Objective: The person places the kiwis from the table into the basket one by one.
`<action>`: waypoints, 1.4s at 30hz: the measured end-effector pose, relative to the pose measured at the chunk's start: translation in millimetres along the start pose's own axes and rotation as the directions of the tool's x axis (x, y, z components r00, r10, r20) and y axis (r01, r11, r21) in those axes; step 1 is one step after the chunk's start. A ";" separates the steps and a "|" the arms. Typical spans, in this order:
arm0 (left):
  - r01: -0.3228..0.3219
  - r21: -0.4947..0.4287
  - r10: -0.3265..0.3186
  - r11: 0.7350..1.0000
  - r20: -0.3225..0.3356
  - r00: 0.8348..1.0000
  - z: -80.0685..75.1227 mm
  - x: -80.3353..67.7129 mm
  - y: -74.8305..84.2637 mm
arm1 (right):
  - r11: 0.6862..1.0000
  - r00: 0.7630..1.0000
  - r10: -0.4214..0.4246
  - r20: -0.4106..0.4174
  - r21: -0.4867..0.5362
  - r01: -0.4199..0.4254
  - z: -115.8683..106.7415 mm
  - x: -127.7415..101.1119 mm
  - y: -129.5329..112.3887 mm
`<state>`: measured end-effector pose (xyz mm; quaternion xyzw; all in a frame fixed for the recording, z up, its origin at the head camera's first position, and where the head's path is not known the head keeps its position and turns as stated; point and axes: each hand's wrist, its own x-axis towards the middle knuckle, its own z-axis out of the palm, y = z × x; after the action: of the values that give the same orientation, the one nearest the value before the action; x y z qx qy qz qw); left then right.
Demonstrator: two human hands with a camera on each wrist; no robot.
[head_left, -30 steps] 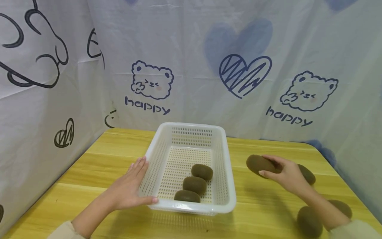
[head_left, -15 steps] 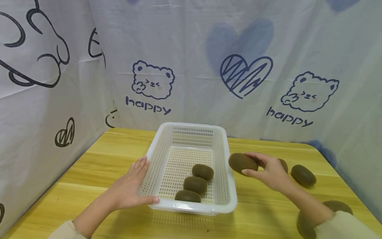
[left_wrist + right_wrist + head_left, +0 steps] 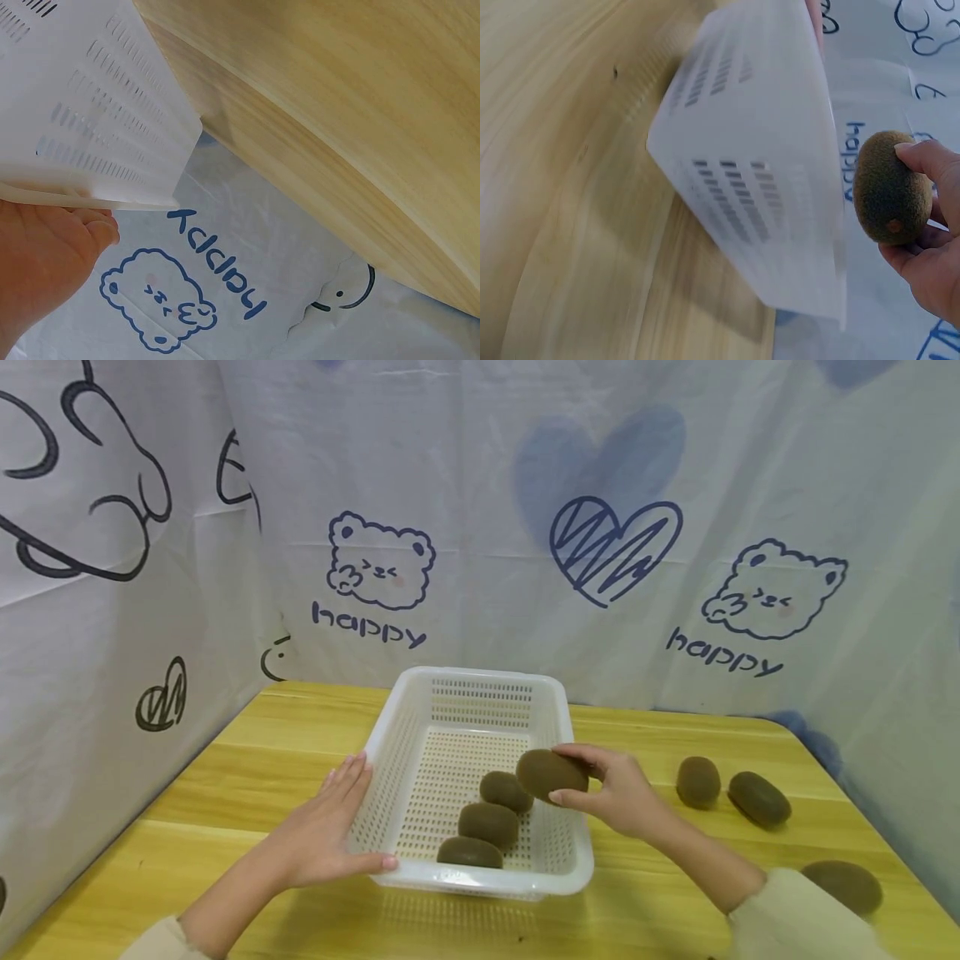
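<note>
Listing by view. Head: kiwi [image 3: 551, 774], judged light, firm, fuzzy-skinned and bruisable, best taken round its middle, is pinched by right hand [image 3: 618, 792] over the white basket [image 3: 577, 827], where three kiwis [image 3: 487, 822] lie. Left hand [image 3: 326, 831] is laid flat-fingered against the basket's wall on the desk [image 3: 225, 802]. Left wrist: fingers [image 3: 90, 225] are seen straight under the rim. Right wrist: fingers [image 3: 930, 161] are curled round the kiwi.

Makeshift recording booth, not a real kitchen: white cartoon sheets [image 3: 480, 527] printed with bears, hearts and "happy" hang as walls behind and left of the wooden counter [image 3: 225, 793], closing it in on all visible sides.
</note>
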<state>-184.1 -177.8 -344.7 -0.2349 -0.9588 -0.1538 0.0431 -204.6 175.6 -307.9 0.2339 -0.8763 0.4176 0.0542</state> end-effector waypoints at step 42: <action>-0.006 -0.020 0.006 1.000 0.003 1.000 1.1 -0.3 -1.0 | 0.919 0.814 -0.114 0.569 -0.250 0.304 109.8 64.8 -49.6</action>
<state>-184.3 -178.5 -346.0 -0.2384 -0.9566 -0.1627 0.0398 -228.3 42.0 -324.9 0.4264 -0.8808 0.1728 -0.1120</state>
